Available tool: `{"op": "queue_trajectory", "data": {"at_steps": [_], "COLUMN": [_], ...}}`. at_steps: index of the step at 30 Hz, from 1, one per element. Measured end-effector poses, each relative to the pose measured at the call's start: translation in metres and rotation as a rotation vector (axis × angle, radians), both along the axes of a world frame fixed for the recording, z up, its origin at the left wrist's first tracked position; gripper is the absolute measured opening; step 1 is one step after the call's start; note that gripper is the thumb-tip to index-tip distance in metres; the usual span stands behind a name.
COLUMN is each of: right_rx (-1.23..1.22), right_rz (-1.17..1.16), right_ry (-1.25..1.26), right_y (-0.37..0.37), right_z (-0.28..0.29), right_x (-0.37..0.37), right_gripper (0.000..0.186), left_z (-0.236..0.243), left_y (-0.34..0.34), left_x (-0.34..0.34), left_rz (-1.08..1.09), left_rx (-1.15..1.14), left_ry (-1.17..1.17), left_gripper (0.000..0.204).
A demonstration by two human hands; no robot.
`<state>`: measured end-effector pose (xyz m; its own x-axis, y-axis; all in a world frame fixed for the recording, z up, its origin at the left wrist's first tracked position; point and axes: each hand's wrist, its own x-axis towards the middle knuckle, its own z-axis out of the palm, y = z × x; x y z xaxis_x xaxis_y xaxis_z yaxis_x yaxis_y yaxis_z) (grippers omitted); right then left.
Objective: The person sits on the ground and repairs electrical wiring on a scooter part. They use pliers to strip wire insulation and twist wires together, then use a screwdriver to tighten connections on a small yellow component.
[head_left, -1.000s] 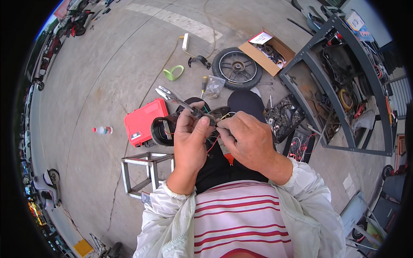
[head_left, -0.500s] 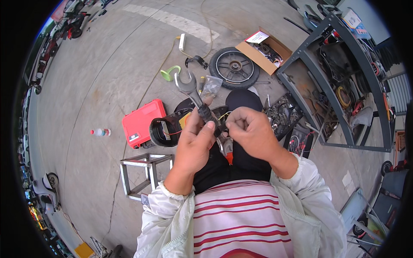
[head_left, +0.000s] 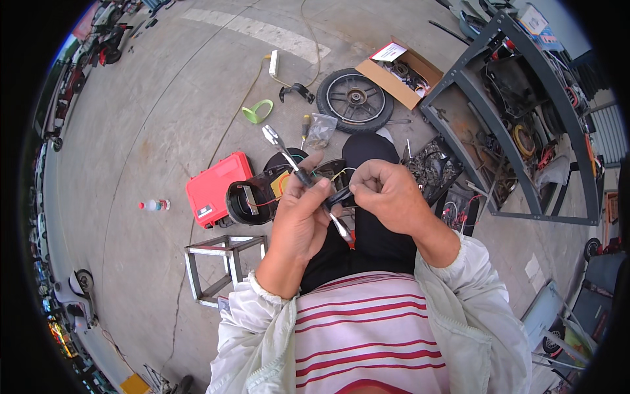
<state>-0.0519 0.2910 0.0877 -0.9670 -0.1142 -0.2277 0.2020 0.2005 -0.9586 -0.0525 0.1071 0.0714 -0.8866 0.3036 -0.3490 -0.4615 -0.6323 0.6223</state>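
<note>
My left hand is closed around the middle of a metal wrench. The wrench slants from its jaw at upper left to its lower end between my knees. Black tape-like wrapping covers part of its handle. A dark strip stretches from the handle to my right hand, whose thumb and fingers pinch its end. Just beyond my left hand lies a black, round-mouthed housing with loose wires. A red case lies to its left.
A spoked wheel with tyre and an open cardboard box of parts lie ahead. To the right stands a grey metal shelf. A metal-framed stool, a bottle, a screwdriver and a green ring-shaped piece are about.
The wrench has been turned about its length, so its broad open jaw now shows nearly edge-on. Both hands stay close together, and the dark strip between them shows more plainly.
</note>
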Motion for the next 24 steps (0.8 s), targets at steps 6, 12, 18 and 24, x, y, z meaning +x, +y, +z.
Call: {"op": "queue_trajectory", "data": {"at_steps": [6, 12, 18, 24], "right_rx": [-0.024, -0.009, 0.012, -0.001], "right_rz": [-0.036, -0.027, -0.055, -0.040], "right_ry": [0.005, -0.023, 0.010, -0.020], "right_y": [0.012, 0.021, 0.027, 0.029], "right_z": [-0.012, 0.003, -0.009, 0.003], "right_x": [-0.002, -0.002, -0.007, -0.004], "right_gripper": [0.014, 0.013, 0.015, 0.014], "left_z": [0.012, 0.011, 0.012, 0.009], "left_y": [-0.001, -0.007, -0.008, -0.008], "left_x": [0.001, 0.004, 0.007, 0.005], "left_rz": [-0.029, -0.079, -0.069, -0.060], "left_rx": [0.039, -0.012, 0.292, -0.037], "left_ry": [-0.049, -0.006, -0.048, 0.001], "left_gripper": [0.056, 0.056, 0.062, 0.068]}}
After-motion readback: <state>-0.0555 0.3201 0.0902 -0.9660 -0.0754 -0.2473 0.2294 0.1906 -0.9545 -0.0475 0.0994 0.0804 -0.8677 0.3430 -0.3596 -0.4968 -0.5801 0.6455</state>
